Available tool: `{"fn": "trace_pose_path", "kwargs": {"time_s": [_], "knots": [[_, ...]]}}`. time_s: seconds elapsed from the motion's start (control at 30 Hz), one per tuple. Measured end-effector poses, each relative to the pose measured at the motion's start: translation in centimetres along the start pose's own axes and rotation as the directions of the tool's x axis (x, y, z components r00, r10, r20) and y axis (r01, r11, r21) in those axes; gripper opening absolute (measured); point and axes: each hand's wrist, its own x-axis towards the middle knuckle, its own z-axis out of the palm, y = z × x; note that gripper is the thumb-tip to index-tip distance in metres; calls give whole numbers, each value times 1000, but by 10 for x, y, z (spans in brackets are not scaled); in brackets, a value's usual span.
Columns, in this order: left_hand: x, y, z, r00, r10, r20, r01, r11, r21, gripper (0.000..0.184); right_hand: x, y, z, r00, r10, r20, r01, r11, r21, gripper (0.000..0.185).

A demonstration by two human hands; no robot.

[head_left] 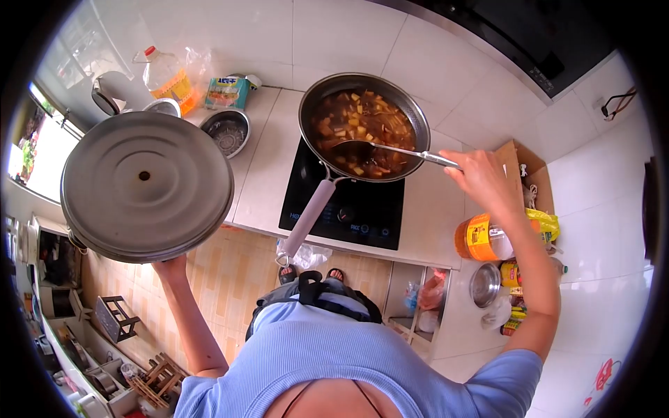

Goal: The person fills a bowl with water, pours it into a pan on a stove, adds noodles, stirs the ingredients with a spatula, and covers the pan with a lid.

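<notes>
Frying pan [362,81] sits over the rear part of the black cooktop [380,205], which is set in the pale worktop [261,174] in front of the person, its pinkish-grey handle [310,216] slanting back past the front edge towards the body. Inside it lies a brown stew [373,125] with pale, chunky pieces in a dark broth. A long-handled metal spoon [404,150] crosses the pan from the right, its bowl down in the stew and its shaft passing over the rim. The right hand [481,177] grips the far end of that handle, the fingers closed around it just beyond the pan's right edge. The left hand [169,266] is under a large round metal lid [146,202], which is held up to the left of the pan and well apart from it; the lid hides most of that hand, so I cannot tell how its fingers are set. Behind the lid, near the wall, stand a red-capped oil bottle [167,80] and a teal packet [226,94], with a small metal bowl [228,134] just in front of the packet. On the right, near the forearm, are a jar with an orange label [481,235], another metal bowl [485,284] and an open cardboard box [511,174]. A dark wooden stool [117,318] stands on the tiled floor [223,279] at lower left.
</notes>
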Motion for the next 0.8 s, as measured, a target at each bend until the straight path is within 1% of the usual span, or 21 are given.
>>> {"fn": "trace_pose_path", "kwargs": {"time_s": [0.03,0.1,0.2,0.23,0.3,0.33,0.4,0.43,0.5,0.53,0.6,0.7,0.8], "knots": [[-1,-1,-1,999,-6,53,6,1000,5,41,0,2,-3,1000,3,-17,-3,1000,-6,25],[-3,1,1,1000,-14,23,13,1000,22,41,-3,6,-14,999,5,-45,-6,1000,-16,27],[-8,5,2,1000,-22,-14,23,999,35,41,-13,5,-60,991,-87,-97,57,960,-275,26],[-8,6,3,999,-25,-22,26,999,37,41,-14,3,-63,992,-101,-77,68,936,-344,27],[-8,1,12,981,56,-184,-46,997,60,41,-14,-2,-65,991,-125,-35,94,873,-478,27],[-9,0,15,960,96,-263,-79,994,75,41,-12,1,-55,988,-149,-39,112,869,-481,27],[-6,3,6,996,10,-87,-10,1000,8,41,-7,9,-28,980,-193,-45,147,860,-489,28],[-5,5,1,1000,-28,4,28,999,-22,41,-6,8,-27,979,-199,-50,156,879,-450,27],[-5,7,-4,1000,-4,7,4,1000,5,41,-4,3,-28,976,-207,-59,172,913,-369,25],[-4,8,-5,1000,8,12,-8,1000,19,41,-3,6,-32,981,-176,-77,141,933,-332,25],[-4,8,-3,997,-15,72,13,999,30,41,-2,17,-46,987,-112,-113,80,963,-257,25],[-4,7,-3,993,-44,113,44,999,-3,42,4,42,-17,976,-6,-219,-38,980,-198,27],[-5,8,-8,985,-54,163,61,998,-36,42,5,39,4,992,63,-110,-68,997,-38,30]]}}
